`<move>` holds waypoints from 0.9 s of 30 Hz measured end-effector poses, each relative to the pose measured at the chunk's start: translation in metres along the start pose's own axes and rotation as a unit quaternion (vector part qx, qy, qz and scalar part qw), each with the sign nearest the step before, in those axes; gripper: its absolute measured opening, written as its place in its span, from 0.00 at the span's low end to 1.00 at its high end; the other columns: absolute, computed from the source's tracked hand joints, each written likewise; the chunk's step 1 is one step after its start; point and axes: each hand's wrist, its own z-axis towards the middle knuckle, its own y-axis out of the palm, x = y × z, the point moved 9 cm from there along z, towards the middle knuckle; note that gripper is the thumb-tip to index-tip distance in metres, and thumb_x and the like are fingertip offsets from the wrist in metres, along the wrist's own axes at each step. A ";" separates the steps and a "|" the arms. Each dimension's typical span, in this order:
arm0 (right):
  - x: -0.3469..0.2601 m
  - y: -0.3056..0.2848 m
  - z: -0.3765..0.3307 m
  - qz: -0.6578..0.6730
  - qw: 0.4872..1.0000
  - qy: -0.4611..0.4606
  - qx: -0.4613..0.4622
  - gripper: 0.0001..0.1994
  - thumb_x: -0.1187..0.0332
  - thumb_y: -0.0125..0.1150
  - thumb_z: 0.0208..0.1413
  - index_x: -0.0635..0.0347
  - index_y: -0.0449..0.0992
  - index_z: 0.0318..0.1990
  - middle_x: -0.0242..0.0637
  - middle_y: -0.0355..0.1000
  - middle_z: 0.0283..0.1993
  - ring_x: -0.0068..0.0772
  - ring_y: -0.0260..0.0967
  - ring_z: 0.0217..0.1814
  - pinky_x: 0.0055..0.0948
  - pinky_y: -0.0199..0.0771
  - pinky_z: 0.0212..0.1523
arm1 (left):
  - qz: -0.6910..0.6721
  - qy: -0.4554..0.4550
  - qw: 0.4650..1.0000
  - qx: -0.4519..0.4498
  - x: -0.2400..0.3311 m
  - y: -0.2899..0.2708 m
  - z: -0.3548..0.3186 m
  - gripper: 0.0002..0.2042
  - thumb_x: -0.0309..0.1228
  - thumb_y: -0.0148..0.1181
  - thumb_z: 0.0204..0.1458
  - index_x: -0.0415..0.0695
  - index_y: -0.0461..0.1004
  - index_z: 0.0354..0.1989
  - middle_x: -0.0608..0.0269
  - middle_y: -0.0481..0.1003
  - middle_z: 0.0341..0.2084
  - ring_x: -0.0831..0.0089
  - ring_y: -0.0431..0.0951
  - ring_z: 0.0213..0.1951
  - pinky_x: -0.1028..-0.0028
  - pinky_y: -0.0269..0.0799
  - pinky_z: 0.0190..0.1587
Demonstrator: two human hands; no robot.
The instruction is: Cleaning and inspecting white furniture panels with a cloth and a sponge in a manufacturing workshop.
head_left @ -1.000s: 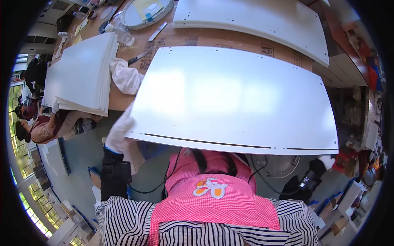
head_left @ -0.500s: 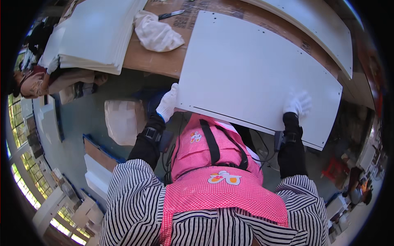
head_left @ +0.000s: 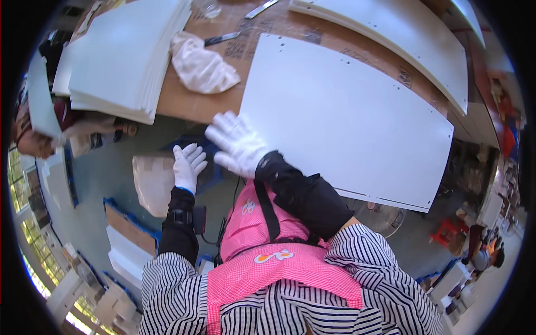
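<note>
1. While the head view is looking down over a pink apron [head_left: 279, 262] and striped sleeves, the right hand [head_left: 237, 144] in a white glove is reaching across to the near left corner of a large white panel [head_left: 346, 117], its fingers [head_left: 219, 132] spreading open and gripping nothing; whether the palm is touching the panel edge cannot be told.
2. Just beside it, the left hand [head_left: 187, 166], also gloved in white, is hovering off the bench [head_left: 190, 103] edge over the floor, fingers open and apart from the panel.
3. That panel is lying flat on the brown bench, its near long edge overhanging toward the person, with small drilled holes showing along its edges.
4. Farther left, a stack of white boards [head_left: 123, 56] is sitting on the bench, and a crumpled white cloth [head_left: 201, 67] is lying between the stack and the panel.
5. Another long white panel [head_left: 391, 33] is lying beyond the first one.
</note>
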 end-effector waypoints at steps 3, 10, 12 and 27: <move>0.113 -0.045 0.010 -0.131 0.983 0.120 0.055 0.34 0.46 0.47 0.61 0.55 0.57 0.71 0.46 0.48 0.76 0.49 0.39 0.79 0.49 0.31 0.77 | 0.145 0.125 0.980 0.050 0.021 0.059 -0.007 0.33 0.55 0.36 0.66 0.38 0.61 0.66 0.48 0.64 0.64 0.50 0.66 0.63 0.58 0.61 0.65; 0.265 -0.160 -0.034 -0.224 0.911 0.331 0.107 0.35 0.45 0.42 0.63 0.50 0.51 0.74 0.45 0.41 0.78 0.46 0.33 0.81 0.48 0.26 0.77 | 0.324 0.223 0.915 0.094 0.024 0.154 -0.020 0.32 0.47 0.49 0.64 0.38 0.52 0.69 0.42 0.65 0.61 0.53 0.71 0.57 0.64 0.67 0.58; 0.302 -0.191 -0.090 -0.240 0.883 0.386 0.121 0.37 0.43 0.42 0.62 0.50 0.49 0.74 0.45 0.38 0.79 0.48 0.30 0.81 0.50 0.23 0.77 | 0.313 0.192 0.925 0.093 0.022 0.164 -0.035 0.33 0.47 0.48 0.65 0.44 0.46 0.72 0.41 0.68 0.58 0.52 0.78 0.47 0.62 0.72 0.50; 0.409 -0.372 -0.545 -0.395 0.627 0.623 0.252 0.34 0.46 0.46 0.62 0.50 0.53 0.73 0.48 0.48 0.76 0.54 0.44 0.77 0.51 0.41 0.74 | 0.461 0.272 0.833 0.145 0.017 0.173 -0.031 0.30 0.45 0.41 0.67 0.49 0.43 0.73 0.43 0.73 0.52 0.50 0.78 0.45 0.62 0.74 0.47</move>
